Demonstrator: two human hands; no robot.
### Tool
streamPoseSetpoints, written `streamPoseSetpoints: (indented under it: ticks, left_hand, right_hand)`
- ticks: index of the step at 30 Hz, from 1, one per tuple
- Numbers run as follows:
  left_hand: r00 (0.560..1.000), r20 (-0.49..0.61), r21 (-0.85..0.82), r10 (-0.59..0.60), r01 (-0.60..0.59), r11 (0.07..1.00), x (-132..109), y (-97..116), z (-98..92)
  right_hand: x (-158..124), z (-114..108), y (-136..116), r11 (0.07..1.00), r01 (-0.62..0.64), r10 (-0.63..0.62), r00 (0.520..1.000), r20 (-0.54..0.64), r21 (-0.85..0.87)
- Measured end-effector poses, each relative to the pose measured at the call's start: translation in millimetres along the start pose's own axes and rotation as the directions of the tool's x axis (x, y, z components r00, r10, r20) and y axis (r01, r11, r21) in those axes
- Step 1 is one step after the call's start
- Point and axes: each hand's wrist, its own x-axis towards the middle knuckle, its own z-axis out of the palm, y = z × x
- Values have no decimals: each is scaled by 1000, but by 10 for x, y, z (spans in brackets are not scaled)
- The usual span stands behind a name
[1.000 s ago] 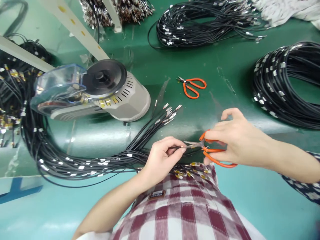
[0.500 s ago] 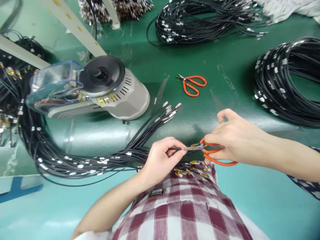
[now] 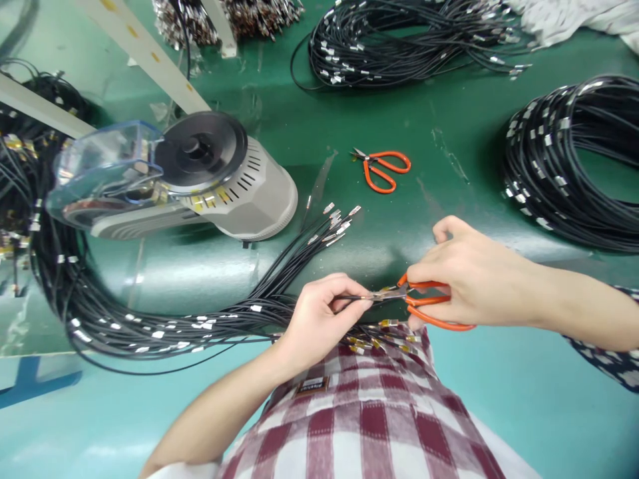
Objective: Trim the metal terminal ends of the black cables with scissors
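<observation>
My left hand (image 3: 319,322) pinches the end of a thin black cable (image 3: 351,297) between thumb and forefinger. In my right hand (image 3: 474,279) is a pair of orange-handled scissors (image 3: 399,292), its blades lying at the cable's end by my left fingertips. Whether the blades touch the cable I cannot tell. Under my left hand runs a thick bundle of black cables (image 3: 190,326) with white tags. Some cable ends with yellow tape (image 3: 389,322) rest by the checked apron (image 3: 369,412).
A grey tape dispenser (image 3: 259,193) with a black disc stands left on the green table (image 3: 309,126). Another pair of orange scissors (image 3: 382,174) lies mid-table. Coiled cables (image 3: 544,166) sit at the right, and more cables (image 3: 399,53) at the back.
The scissors blades have shifted slightly at the cable end. My left hand keeps its pinch, and the view has moved a little.
</observation>
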Motion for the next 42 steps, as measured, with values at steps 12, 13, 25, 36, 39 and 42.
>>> streamPoseSetpoints:
  ticks: [12,13,25,36,39,42]
  left_hand:
    - [1000,14,23,-24,24,999,2,4,15]
    - [999,13,25,-30,30,999,4,4,17]
    - [999,-23,-1,25,-26,1000,-55,-73,63]
    - [1000,18,-28,13,-13,1000,-57,-87,78]
    - [1000,22,-38,5,-4,999,-57,-78,65]
    - [999,34,-42,-6,8,999,-57,-74,46]
  right_hand:
    - [1,-4,-31,970,71,-73,997,0,-234]
    - [0,-4,-34,968,70,-72,997,2,-242]
    - [25,91,-9,994,56,-52,998,43,-94]
    - [38,203,120,978,-66,28,981,192,197]
    - [51,244,129,959,-125,60,967,246,255]
    - [51,258,128,958,-100,43,976,211,269]
